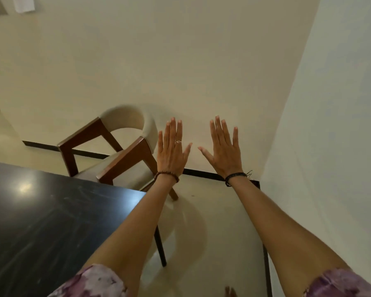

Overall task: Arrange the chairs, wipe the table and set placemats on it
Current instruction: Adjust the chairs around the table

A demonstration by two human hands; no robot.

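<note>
A wooden chair [124, 151] with a cream curved back and brown arms stands at the far end of the dark glossy table [51, 215], its seat tucked partly under the tabletop. My left hand [172, 150] is raised flat with straight, spread fingers just right of the chair's arm and holds nothing. Further right, my right hand [223, 150] is held up the same way, palm away from me, fingers spread and empty. Both arms stretch forward over the table's corner. No placemat or cloth is in view.
A cream wall with a dark skirting strip [201, 173] runs behind the chair. A second, paler wall [330, 146] closes in on the right. A thin black table leg [161, 247] drops to the pale floor [212, 221] between table and wall.
</note>
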